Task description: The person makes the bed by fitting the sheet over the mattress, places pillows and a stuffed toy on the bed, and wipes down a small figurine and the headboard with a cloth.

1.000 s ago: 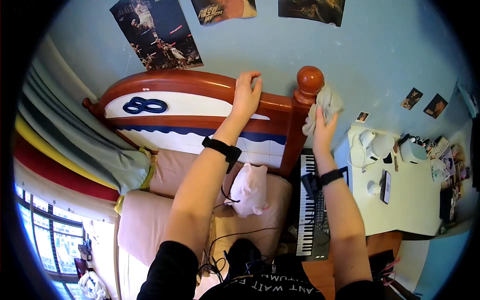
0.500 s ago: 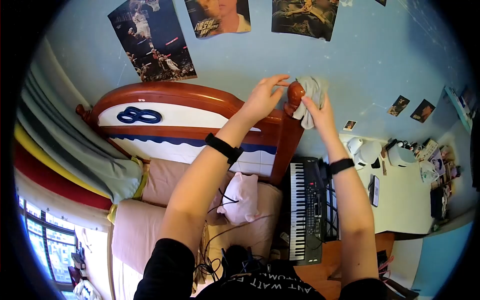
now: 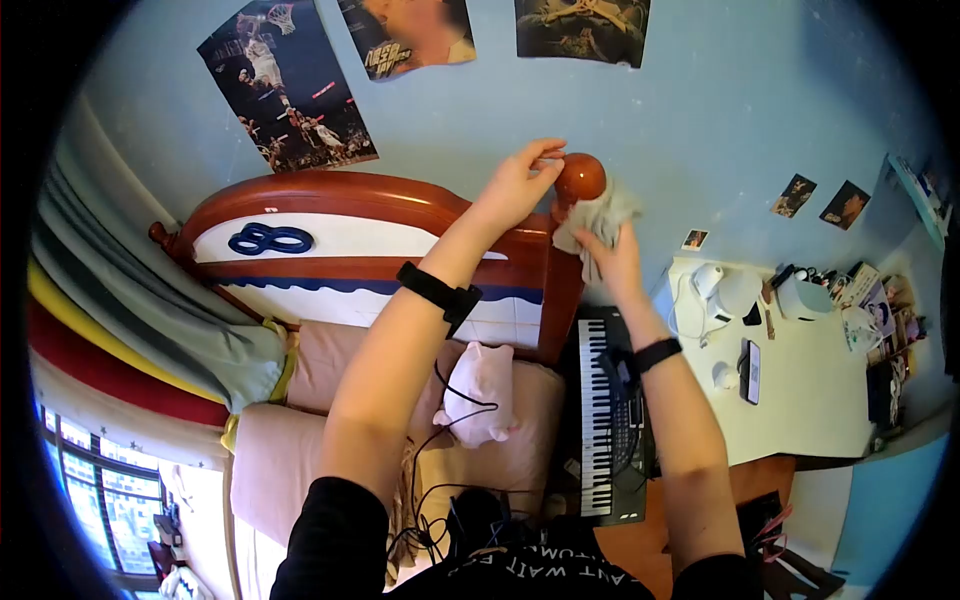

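Observation:
A round, glossy reddish-brown bedpost knob tops the right end of the wooden headboard. My right hand grips a pale grey-green cloth, which lies against the knob's lower right side and the post under it. Left of the knob, my left hand has its fingers apart and holds nothing; the fingertips come up to the knob, and I cannot tell whether they touch it. A dark band is on each of my forearms.
Below the headboard is the bed with a pink pillow and loose black cables. A keyboard stands right of the bed, beside a white desk with a phone and several items. Curtains hang at left; posters line the blue wall.
My right hand has moved down and slightly left with the cloth, baring the knob's top. My left hand stays beside the knob. The view has shifted slightly.

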`<state>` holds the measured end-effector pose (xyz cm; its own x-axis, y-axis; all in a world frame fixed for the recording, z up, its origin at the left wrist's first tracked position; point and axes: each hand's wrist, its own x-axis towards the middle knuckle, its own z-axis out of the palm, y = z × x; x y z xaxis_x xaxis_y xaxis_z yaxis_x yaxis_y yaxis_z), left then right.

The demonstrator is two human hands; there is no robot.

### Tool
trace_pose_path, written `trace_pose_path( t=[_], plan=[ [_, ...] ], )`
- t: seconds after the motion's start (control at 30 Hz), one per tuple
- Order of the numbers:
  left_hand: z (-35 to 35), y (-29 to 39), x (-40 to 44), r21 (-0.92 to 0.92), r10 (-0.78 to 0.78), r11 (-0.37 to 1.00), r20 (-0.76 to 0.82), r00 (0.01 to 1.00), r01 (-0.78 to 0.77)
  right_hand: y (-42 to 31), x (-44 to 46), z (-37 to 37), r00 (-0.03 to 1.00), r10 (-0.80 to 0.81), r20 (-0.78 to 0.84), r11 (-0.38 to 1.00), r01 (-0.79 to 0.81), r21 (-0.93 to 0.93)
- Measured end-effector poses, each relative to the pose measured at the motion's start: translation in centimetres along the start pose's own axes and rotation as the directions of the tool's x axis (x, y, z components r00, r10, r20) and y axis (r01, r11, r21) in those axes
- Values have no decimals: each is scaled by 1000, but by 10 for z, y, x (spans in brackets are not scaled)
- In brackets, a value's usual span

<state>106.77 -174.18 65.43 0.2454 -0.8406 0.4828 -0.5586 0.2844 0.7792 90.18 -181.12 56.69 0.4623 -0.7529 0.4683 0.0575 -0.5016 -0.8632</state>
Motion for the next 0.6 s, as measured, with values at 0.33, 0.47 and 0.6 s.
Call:
trace_pose_path(
  t=[0.33, 0.47, 0.6],
  plan=[
    [3, 4, -14, -17, -9, 1000, -42, 999, 9, 76, -45, 35, 967, 241, -80, 963, -228, 146],
    [9, -23, -37, 102, 65, 994, -193, 979, -46, 141, -81, 45, 940, 341, -14, 928, -334, 164],
    [18, -42, -74, 26, 80, 997, -281, 956, -76, 205, -124, 62, 961, 260, -91, 946, -273, -173]
  ],
)
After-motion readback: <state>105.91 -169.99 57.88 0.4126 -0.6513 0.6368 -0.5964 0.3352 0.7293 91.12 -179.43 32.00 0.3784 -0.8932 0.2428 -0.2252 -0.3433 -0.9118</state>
